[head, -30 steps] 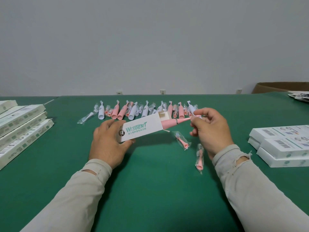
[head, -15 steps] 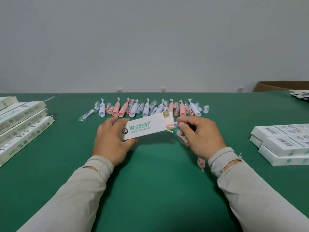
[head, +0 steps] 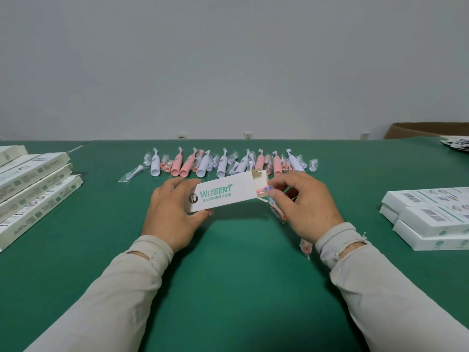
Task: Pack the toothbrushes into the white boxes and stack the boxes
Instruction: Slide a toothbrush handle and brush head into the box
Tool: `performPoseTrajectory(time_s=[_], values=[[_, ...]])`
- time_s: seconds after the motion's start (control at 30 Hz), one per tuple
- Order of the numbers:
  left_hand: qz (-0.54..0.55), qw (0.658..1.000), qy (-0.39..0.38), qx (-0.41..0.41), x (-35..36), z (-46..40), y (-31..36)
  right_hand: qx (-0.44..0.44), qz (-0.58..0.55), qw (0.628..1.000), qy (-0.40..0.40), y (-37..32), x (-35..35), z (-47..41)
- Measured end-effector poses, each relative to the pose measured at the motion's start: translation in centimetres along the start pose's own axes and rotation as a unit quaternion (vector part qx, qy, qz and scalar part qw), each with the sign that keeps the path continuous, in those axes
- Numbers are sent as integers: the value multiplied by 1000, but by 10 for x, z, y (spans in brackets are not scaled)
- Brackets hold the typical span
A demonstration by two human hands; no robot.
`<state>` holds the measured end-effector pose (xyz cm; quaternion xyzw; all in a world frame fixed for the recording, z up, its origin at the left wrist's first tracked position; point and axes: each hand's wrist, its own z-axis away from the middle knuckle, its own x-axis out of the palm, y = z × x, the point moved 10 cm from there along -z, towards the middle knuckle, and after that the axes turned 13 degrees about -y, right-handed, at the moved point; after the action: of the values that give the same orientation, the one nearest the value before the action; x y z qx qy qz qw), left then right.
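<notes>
— What's in your hands, there at the middle of the green table [head: 233,288]?

— My left hand [head: 170,216] grips the closed end of a white box [head: 223,194], fingers curled round it, the printed face turned up. The box is held just above the table, its open end pointing right and a little far. My right hand [head: 305,209] pinches the head of a pink toothbrush [head: 265,189] between thumb and fingertips. Nearly all of the brush is inside the box; only the bristle end shows at the mouth, between the open flaps.

— And around you?

— A row of toothbrushes [head: 220,165], pink and white, lies across the far side, with small wrapped brush heads mixed among them. One wrapped white head [head: 132,173] lies apart at the row's left end. Under my right hand a wrapped pink head [head: 278,212] lies partly hidden, and another packet [head: 305,246] shows just beside my right cuff.

— The other boxes?

— On the left, long boxes [head: 33,189] lie side by side, slanting toward the far edge. On the right, a stack of white boxes [head: 431,217] lies barcode side up, well apart from my hands. Far right, a brown carton [head: 426,130] stands at the table's edge with printed sheets [head: 456,143] near it. A plain grey wall [head: 228,67] with low sockets [head: 247,135] runs behind.
</notes>
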<state>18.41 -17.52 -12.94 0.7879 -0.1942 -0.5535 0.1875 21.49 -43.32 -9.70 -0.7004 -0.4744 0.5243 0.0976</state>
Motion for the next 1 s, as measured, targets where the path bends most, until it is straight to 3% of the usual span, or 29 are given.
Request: performPoseTrajectory(time_s=[0.3,0.83,1.0], values=[[-2,1000,-4,5,1,1,2,6,-24,1000,3,3,0,-1],[0,999,-18,30,6,1,8,-7,-15,998,-65,-9,19,0],[-28,999,-18,18,5,0,6,35,-146,989,-17,3,12,1]])
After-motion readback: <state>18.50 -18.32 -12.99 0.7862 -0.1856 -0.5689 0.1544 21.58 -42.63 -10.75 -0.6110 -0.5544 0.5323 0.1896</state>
